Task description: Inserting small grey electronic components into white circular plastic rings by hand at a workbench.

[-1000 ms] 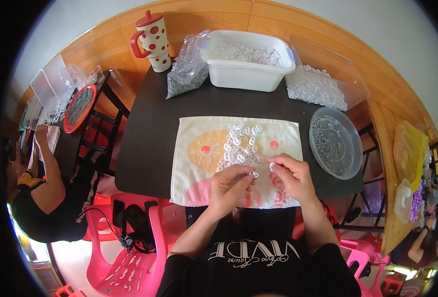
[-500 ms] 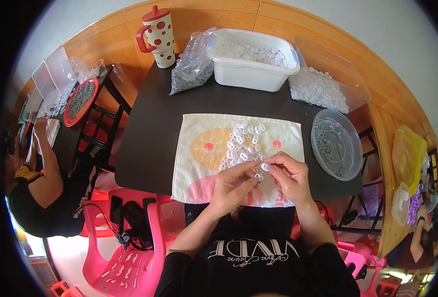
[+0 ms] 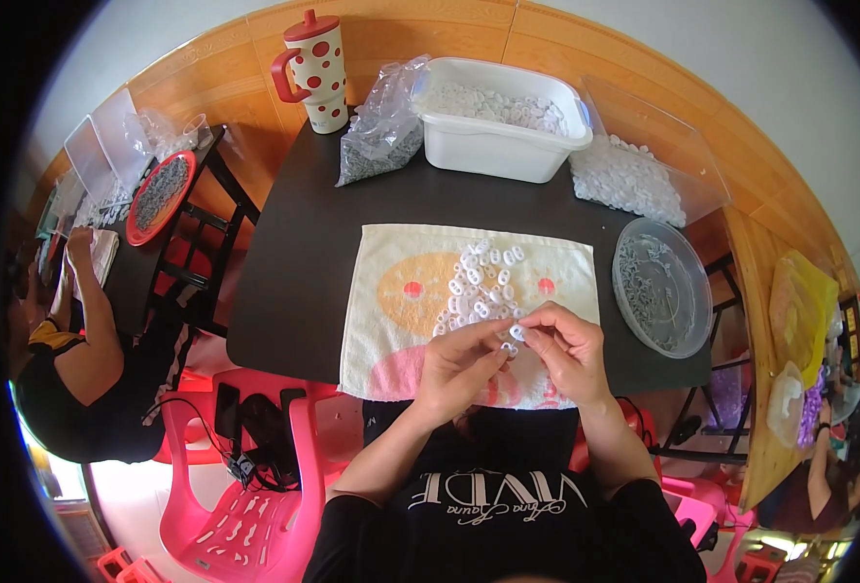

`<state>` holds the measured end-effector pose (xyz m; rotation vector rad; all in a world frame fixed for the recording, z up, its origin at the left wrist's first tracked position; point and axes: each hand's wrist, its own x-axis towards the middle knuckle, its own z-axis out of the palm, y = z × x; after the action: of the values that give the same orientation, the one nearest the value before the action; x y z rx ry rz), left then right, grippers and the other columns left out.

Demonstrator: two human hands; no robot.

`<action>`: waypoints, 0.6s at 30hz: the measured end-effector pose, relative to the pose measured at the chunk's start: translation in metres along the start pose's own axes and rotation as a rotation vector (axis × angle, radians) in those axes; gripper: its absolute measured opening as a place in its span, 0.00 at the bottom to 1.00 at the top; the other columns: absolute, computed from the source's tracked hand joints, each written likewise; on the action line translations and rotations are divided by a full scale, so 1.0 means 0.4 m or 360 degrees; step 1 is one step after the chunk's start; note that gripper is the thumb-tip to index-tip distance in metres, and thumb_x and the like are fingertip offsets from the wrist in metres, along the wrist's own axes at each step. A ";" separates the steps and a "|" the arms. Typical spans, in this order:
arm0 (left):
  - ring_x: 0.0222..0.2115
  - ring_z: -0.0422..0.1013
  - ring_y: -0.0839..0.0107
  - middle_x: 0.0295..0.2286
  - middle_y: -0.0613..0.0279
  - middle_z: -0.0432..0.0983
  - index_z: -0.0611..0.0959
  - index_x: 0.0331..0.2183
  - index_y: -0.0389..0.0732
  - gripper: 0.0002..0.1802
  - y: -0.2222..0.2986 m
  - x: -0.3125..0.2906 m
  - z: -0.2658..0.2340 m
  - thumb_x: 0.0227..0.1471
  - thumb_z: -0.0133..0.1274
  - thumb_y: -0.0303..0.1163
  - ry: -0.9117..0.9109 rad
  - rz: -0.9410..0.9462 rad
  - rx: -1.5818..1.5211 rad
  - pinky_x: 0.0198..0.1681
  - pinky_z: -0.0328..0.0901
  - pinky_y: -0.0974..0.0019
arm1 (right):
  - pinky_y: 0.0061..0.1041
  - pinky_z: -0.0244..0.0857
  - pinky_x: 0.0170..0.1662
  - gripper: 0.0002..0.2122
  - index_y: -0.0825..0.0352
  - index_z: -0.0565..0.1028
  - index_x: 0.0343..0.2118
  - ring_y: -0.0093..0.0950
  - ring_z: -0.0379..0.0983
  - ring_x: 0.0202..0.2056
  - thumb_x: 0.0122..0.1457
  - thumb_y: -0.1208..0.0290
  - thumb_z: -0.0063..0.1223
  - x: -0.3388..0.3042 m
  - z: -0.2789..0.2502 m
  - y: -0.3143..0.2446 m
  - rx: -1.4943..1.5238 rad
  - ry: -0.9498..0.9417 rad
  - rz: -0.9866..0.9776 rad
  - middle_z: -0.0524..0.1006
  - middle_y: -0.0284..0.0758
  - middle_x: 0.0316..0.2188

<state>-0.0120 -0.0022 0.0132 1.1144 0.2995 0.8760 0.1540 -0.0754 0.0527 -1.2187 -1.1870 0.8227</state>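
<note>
Over the near edge of a printed towel [image 3: 372, 321], both hands are close together, fingertips almost meeting. Between thumb and forefinger, my right hand [image 3: 571, 352] pinches a small white oval plastic piece with holes [image 3: 517, 332]. My left hand [image 3: 457, 367] is closed too, with a smaller white piece [image 3: 510, 349] at its fingertips; its exact kind is too small to make out. Just beyond the fingers lies a loose heap of white oval two-holed plastic pieces [image 3: 479, 282], partly covered by my left hand.
Along the table's back stand a dotted tumbler [image 3: 321, 78], a bag of grey small parts [image 3: 381, 146], a white tub [image 3: 493, 146] and a clear bin of white pieces [image 3: 629, 180]. A round clear tray [image 3: 661, 287] holds grey parts at right. Another person [image 3: 90, 369] works at left.
The oval piece in my right fingers has turned slightly and sits a little lower and further left. Both hands otherwise keep nearly the same place.
</note>
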 end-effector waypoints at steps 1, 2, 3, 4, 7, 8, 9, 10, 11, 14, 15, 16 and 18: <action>0.29 0.76 0.78 0.31 0.63 0.77 0.79 0.51 0.34 0.21 0.001 0.000 0.000 0.55 0.51 0.13 0.0000 0.0000 0.0000 0.29 0.71 0.77 | 0.16 0.65 0.39 0.05 0.74 0.77 0.38 0.17 0.71 0.34 0.60 0.86 0.52 0.000 0.000 0.002 0.0014 0.0000 -0.0017 0.74 0.32 0.32; 0.28 0.76 0.78 0.31 0.62 0.77 0.79 0.51 0.34 0.21 0.001 0.000 0.000 0.55 0.51 0.13 0.0004 -0.0004 -0.0001 0.28 0.71 0.77 | 0.16 0.65 0.39 0.05 0.74 0.77 0.38 0.17 0.71 0.34 0.60 0.86 0.52 0.001 0.000 0.003 0.0014 0.0000 -0.0017 0.74 0.32 0.32; 0.28 0.76 0.78 0.31 0.62 0.77 0.79 0.51 0.34 0.21 0.002 0.001 -0.001 0.55 0.51 0.13 0.0007 -0.0008 -0.0002 0.28 0.71 0.77 | 0.16 0.65 0.39 0.06 0.75 0.77 0.38 0.17 0.71 0.34 0.59 0.86 0.52 0.001 0.001 0.003 0.0017 -0.0005 -0.0033 0.74 0.32 0.31; 0.28 0.76 0.78 0.31 0.62 0.77 0.79 0.51 0.34 0.21 0.001 0.001 -0.001 0.55 0.51 0.13 0.0008 -0.0008 -0.0002 0.28 0.71 0.77 | 0.16 0.65 0.39 0.06 0.75 0.77 0.38 0.17 0.71 0.34 0.59 0.87 0.52 0.001 0.001 0.004 0.0020 -0.0011 -0.0049 0.74 0.32 0.31; 0.28 0.76 0.78 0.31 0.63 0.77 0.79 0.51 0.34 0.20 -0.001 0.000 -0.001 0.55 0.51 0.13 0.0008 0.0008 -0.0024 0.27 0.71 0.77 | 0.16 0.65 0.38 0.07 0.75 0.77 0.39 0.18 0.71 0.33 0.59 0.87 0.52 0.003 -0.001 0.013 -0.0018 -0.0078 -0.0132 0.75 0.33 0.32; 0.28 0.75 0.78 0.31 0.63 0.77 0.79 0.51 0.34 0.20 -0.001 -0.001 -0.004 0.56 0.51 0.13 0.0001 -0.0004 -0.0045 0.27 0.71 0.76 | 0.16 0.65 0.38 0.07 0.75 0.77 0.39 0.18 0.71 0.33 0.59 0.87 0.52 0.003 0.000 0.014 -0.0016 -0.0078 -0.0132 0.75 0.33 0.32; 0.27 0.75 0.78 0.31 0.63 0.77 0.79 0.51 0.34 0.20 -0.001 -0.002 -0.005 0.56 0.51 0.13 -0.0007 -0.0015 -0.0067 0.27 0.71 0.76 | 0.17 0.65 0.37 0.07 0.75 0.77 0.39 0.18 0.71 0.33 0.59 0.88 0.52 0.002 0.000 0.014 -0.0074 -0.0109 -0.0149 0.74 0.33 0.32; 0.27 0.75 0.78 0.31 0.63 0.77 0.79 0.51 0.34 0.20 -0.001 -0.003 -0.004 0.56 0.51 0.13 -0.0006 -0.0016 -0.0065 0.27 0.71 0.76 | 0.17 0.65 0.37 0.07 0.75 0.77 0.39 0.18 0.71 0.33 0.58 0.88 0.52 0.001 0.001 0.015 -0.0131 -0.0139 -0.0165 0.74 0.33 0.32; 0.27 0.75 0.78 0.31 0.63 0.77 0.79 0.50 0.34 0.20 -0.001 -0.003 -0.004 0.56 0.52 0.13 0.0001 0.0006 -0.0037 0.28 0.71 0.76 | 0.17 0.65 0.37 0.07 0.75 0.77 0.39 0.18 0.71 0.33 0.58 0.88 0.52 0.001 0.002 0.018 -0.0132 -0.0138 -0.0167 0.74 0.33 0.32; 0.28 0.74 0.79 0.31 0.63 0.77 0.80 0.50 0.34 0.19 0.003 0.000 0.004 0.56 0.53 0.14 0.0025 0.0031 -0.0006 0.29 0.71 0.76 | 0.16 0.64 0.36 0.09 0.75 0.77 0.40 0.18 0.71 0.33 0.58 0.88 0.52 -0.004 0.007 0.024 0.0003 -0.0095 -0.0192 0.74 0.34 0.32; 0.28 0.74 0.79 0.31 0.63 0.77 0.80 0.50 0.34 0.19 0.004 0.000 0.006 0.56 0.53 0.14 0.0043 0.0033 -0.0002 0.29 0.71 0.76 | 0.16 0.64 0.36 0.09 0.75 0.77 0.41 0.19 0.71 0.33 0.57 0.89 0.53 -0.006 0.009 0.022 0.0013 -0.0084 -0.0197 0.74 0.34 0.32; 0.28 0.74 0.79 0.31 0.63 0.77 0.80 0.50 0.34 0.19 0.003 0.000 0.004 0.56 0.53 0.14 0.0040 0.0032 -0.0001 0.29 0.71 0.76 | 0.16 0.63 0.35 0.10 0.75 0.77 0.42 0.19 0.71 0.33 0.56 0.89 0.54 -0.008 0.010 0.019 0.0024 -0.0073 -0.0202 0.74 0.34 0.32; 0.29 0.74 0.79 0.32 0.64 0.77 0.80 0.49 0.35 0.19 0.000 -0.002 0.001 0.56 0.54 0.14 0.0053 0.0034 0.0015 0.30 0.71 0.76 | 0.16 0.63 0.35 0.11 0.75 0.77 0.42 0.19 0.70 0.33 0.56 0.89 0.54 -0.011 0.010 0.009 -0.0035 -0.0079 -0.0228 0.74 0.34 0.32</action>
<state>-0.0123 -0.0031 0.0133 1.1144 0.3203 0.9137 0.1496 -0.0777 0.0478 -1.1223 -1.3108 0.7377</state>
